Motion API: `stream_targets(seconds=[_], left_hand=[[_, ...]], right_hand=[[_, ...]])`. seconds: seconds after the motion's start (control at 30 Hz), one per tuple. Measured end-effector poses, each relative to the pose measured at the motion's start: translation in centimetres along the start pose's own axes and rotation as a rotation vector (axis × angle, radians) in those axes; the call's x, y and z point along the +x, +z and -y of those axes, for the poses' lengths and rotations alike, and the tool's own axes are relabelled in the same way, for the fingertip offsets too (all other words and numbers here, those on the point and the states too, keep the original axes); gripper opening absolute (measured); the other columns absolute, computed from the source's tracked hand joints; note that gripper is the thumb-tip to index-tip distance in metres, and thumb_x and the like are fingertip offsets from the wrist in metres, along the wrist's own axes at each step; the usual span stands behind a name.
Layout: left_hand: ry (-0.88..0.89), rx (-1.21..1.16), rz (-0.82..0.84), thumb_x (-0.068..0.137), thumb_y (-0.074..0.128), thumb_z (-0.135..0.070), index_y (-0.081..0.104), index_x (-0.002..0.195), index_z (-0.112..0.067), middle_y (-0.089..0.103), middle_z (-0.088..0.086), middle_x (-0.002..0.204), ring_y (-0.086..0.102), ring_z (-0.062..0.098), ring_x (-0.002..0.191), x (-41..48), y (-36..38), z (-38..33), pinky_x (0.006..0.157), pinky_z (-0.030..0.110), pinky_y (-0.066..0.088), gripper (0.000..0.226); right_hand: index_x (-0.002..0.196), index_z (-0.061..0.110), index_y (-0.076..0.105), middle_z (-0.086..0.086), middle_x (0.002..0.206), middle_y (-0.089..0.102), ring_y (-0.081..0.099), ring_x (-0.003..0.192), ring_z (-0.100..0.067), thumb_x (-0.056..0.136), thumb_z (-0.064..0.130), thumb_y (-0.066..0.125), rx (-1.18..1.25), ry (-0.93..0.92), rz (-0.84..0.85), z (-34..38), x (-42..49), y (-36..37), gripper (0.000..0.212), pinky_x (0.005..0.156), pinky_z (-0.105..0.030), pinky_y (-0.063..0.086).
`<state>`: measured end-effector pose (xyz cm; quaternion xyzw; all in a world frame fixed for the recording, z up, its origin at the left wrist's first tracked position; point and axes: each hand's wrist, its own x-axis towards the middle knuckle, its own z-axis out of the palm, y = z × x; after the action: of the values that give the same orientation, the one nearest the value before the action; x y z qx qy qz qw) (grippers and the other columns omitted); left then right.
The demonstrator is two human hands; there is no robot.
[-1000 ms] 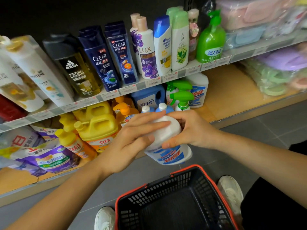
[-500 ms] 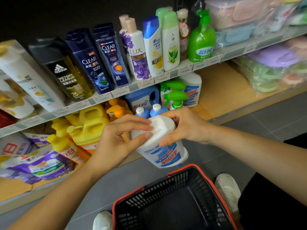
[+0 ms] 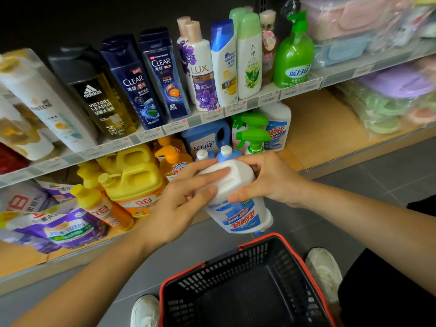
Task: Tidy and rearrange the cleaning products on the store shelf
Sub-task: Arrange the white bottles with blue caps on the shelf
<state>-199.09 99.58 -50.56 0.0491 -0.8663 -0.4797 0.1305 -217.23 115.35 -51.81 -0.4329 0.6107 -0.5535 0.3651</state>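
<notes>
Gripped white bottle (image 3: 238, 215) upside down at frame centre, left grip (image 3: 181, 204) and right grip (image 3: 271, 182) both curled round its base. Had it above basket (image 3: 224, 272), just in front of lower shelf (image 3: 330, 128), likely for turning upright to join matching bottle (image 3: 278, 123) behind sprayers (image 3: 254, 138).

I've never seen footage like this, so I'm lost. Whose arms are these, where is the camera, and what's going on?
There is no machine here. A person wears one wide camera on the head, looking down at their own arms, and this is that single view. The left hand and right hand both grip a white bottle, tipped so its label reads upside down, near a black basket with a red rim. Behind, the lower shelf carries yellow jugs and green spray bottles. Shampoo bottles stand on the shelf above.
</notes>
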Motion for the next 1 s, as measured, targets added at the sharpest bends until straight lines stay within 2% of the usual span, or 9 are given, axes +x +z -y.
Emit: stream_targets(seconds=[0.13,0.3,0.37,0.43,0.5,0.63,0.8,0.9,1.0], left_hand=[[0.013,-0.080,-0.118,0.095,0.064,-0.015,0.074,0.117,-0.015,0.056,0.000,0.144,0.051,0.016,0.135,-0.4,0.5,0.1,0.103,0.038,0.052,0.025],[-0.098,-0.041,-0.367,0.086,0.072,0.009,0.077,0.099,-0.011,0.075,0.002,0.104,0.073,0.019,0.096,-1.1,0.9,1.7,0.081,0.041,0.062,0.024],[-0.225,-0.061,-0.373,0.085,0.074,0.007,0.073,0.097,-0.017,0.076,-0.003,0.094,0.073,0.021,0.087,-1.1,1.2,2.9,0.074,0.032,0.061,0.027],[-0.320,-0.014,-0.249,0.083,0.079,-0.002,0.071,0.104,-0.020,0.073,-0.004,0.102,0.070,0.020,0.099,-0.9,1.9,4.6,0.074,0.021,0.058,0.030],[-0.368,0.096,-0.053,0.083,0.082,-0.017,0.065,0.125,-0.022,0.066,-0.005,0.123,0.062,0.015,0.116,-0.9,2.9,6.3,0.084,0.021,0.055,0.046],[-0.235,0.270,0.247,0.084,0.081,-0.036,0.046,0.149,-0.020,0.048,-0.004,0.151,0.046,0.008,0.135,-0.9,4.9,8.1,0.108,0.024,0.040,0.076],[-0.194,0.270,0.389,0.084,0.080,-0.037,0.055,0.139,-0.026,0.057,-0.016,0.126,0.057,0.002,0.109,-0.3,6.9,7.9,0.091,0.024,0.052,0.062],[-0.154,0.336,0.382,0.083,0.080,-0.038,0.053,0.137,-0.027,0.057,-0.011,0.133,0.053,0.003,0.117,0.3,7.9,7.9,0.098,0.023,0.045,0.061],[-0.259,0.220,0.388,0.084,0.080,-0.032,0.051,0.132,-0.022,0.060,-0.004,0.128,0.058,0.013,0.116,1.0,9.2,7.6,0.098,0.035,0.051,0.057]], right_hand=[[0.114,0.022,0.071,-0.003,0.105,0.076,0.073,0.098,-0.020,0.060,0.022,0.094,0.046,0.020,-0.030,-0.4,0.1,-0.1,0.059,0.080,-0.037,0.061],[0.101,0.027,0.074,0.002,0.101,0.077,0.075,0.091,-0.017,0.059,0.024,0.094,-0.001,0.064,-0.195,-0.8,-0.1,-1.0,0.047,0.073,-0.037,0.061],[0.102,0.025,0.074,0.000,0.106,0.076,0.075,0.091,-0.019,0.056,0.027,0.094,0.031,0.088,-0.295,-1.0,-0.2,-1.5,0.051,0.075,-0.042,0.061],[0.107,0.019,0.072,-0.002,0.104,0.076,0.074,0.093,-0.022,0.052,0.034,0.093,0.091,0.088,-0.375,-0.7,-0.2,-1.9,0.060,0.075,-0.042,0.061],[0.111,0.015,0.070,-0.004,0.105,0.076,0.074,0.095,-0.024,0.053,0.035,0.090,0.174,0.082,-0.438,-0.3,-0.3,-2.3,0.065,0.071,-0.039,0.060],[0.110,0.012,0.065,-0.009,0.106,0.075,0.074,0.096,-0.028,0.063,0.032,0.085,0.340,0.113,-0.551,0.5,-0.7,-3.3,0.055,0.071,-0.043,0.061],[0.110,0.024,0.060,-0.005,0.106,0.073,0.075,0.093,-0.026,0.082,0.024,0.080,0.380,0.132,-0.706,0.2,-1.4,-5.0,0.035,0.068,-0.048,0.061],[0.120,0.024,0.057,-0.005,0.110,0.072,0.074,0.096,-0.026,0.085,0.025,0.077,0.406,0.178,-0.763,-0.7,-2.0,-6.2,0.040,0.070,-0.048,0.059],[0.131,0.019,0.054,-0.009,0.117,0.071,0.072,0.104,-0.029,0.088,0.025,0.074,0.458,0.234,-0.814,-1.5,-2.7,-7.4,0.047,0.082,-0.057,0.058]])
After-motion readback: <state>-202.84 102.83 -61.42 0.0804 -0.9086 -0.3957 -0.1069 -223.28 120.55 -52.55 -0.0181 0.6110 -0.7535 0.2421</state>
